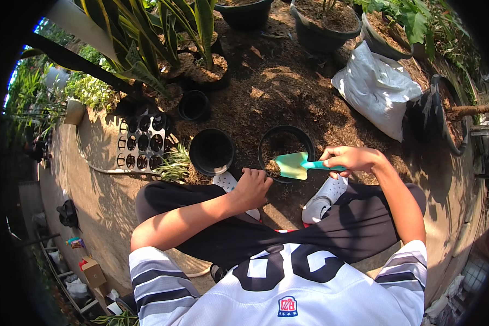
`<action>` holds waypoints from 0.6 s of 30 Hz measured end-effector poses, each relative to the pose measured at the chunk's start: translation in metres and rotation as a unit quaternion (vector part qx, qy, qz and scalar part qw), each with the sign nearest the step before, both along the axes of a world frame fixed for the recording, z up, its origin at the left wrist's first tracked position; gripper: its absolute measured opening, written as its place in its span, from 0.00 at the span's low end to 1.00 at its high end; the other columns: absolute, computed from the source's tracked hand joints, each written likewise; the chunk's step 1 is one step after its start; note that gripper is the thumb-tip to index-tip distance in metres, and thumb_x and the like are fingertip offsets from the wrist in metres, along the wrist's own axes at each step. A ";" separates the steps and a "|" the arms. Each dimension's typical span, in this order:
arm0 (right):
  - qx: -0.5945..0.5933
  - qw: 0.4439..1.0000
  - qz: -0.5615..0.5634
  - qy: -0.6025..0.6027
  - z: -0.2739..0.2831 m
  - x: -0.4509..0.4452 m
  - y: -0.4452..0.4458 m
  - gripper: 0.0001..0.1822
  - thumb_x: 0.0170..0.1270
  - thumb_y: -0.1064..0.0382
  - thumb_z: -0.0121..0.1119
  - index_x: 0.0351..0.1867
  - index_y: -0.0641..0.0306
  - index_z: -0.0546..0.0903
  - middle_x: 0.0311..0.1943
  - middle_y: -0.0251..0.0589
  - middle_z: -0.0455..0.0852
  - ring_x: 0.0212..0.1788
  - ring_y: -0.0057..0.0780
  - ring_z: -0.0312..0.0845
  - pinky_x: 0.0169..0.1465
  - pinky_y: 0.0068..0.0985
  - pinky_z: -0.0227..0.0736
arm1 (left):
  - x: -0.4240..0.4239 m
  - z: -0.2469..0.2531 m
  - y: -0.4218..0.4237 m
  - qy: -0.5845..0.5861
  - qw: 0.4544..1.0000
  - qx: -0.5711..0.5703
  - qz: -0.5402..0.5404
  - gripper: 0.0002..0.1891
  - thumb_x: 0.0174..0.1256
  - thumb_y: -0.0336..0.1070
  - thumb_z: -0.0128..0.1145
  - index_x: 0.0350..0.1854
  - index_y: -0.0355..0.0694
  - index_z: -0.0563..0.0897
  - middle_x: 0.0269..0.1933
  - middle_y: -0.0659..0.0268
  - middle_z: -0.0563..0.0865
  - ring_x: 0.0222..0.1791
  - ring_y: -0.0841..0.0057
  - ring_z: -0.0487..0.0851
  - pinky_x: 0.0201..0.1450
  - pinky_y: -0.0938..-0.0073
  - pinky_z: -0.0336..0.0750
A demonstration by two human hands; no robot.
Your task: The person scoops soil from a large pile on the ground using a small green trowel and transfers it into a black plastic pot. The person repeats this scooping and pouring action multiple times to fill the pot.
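My right hand (348,161) is closed around the handle of a green hand trowel (293,165). The blade lies over a round black plastic pot (308,140), its tip against brown loose potting material (272,167) at the pot's left side. More of this material shows inside the pot. My left hand (252,187) is at the pot's near left edge, fingers curled; whether it grips the rim is hard to tell. Left of it stands another black pot (212,151) with a dark inside, and a small uprooted-looking spider plant (179,165) lies beside that one.
A black cell tray (142,142) and a smaller black pot (193,105) are at the left. Snake plants (163,36) stand in pots behind them. A white sack (377,87) lies at the back right near large planters (326,30). Loose brown material covers the ground (277,93).
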State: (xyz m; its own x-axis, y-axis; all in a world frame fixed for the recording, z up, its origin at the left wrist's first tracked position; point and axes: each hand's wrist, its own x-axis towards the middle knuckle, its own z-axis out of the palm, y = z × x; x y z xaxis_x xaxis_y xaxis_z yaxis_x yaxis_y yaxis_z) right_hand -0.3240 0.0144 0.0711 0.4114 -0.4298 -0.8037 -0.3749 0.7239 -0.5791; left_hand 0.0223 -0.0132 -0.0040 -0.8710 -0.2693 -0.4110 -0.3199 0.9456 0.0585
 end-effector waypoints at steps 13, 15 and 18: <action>-0.033 0.991 -0.124 -0.025 0.044 0.005 -0.025 0.18 0.78 0.58 0.53 0.60 0.68 0.74 0.37 0.34 0.79 0.32 0.13 0.73 0.30 0.16 0.67 | -0.004 0.003 0.006 -0.154 0.983 0.095 -0.017 0.22 0.67 0.53 0.60 0.49 0.39 0.84 0.43 0.57 0.90 0.47 0.60 0.89 0.53 0.54 0.74; -0.038 0.991 -0.125 -0.001 0.041 0.003 -0.024 0.17 0.78 0.58 0.54 0.59 0.68 0.75 0.35 0.33 0.79 0.32 0.14 0.74 0.31 0.17 0.67 | -0.008 0.010 0.007 -0.151 0.976 0.153 -0.031 0.20 0.66 0.52 0.61 0.49 0.39 0.84 0.42 0.58 0.90 0.46 0.61 0.89 0.51 0.56 0.75; -0.049 0.994 -0.095 0.040 0.046 0.000 -0.025 0.17 0.77 0.59 0.55 0.59 0.68 0.75 0.31 0.31 0.78 0.32 0.14 0.75 0.30 0.16 0.66 | -0.013 0.027 0.017 -0.061 0.972 0.209 -0.088 0.19 0.65 0.49 0.62 0.48 0.40 0.84 0.42 0.60 0.90 0.46 0.63 0.88 0.50 0.59 0.75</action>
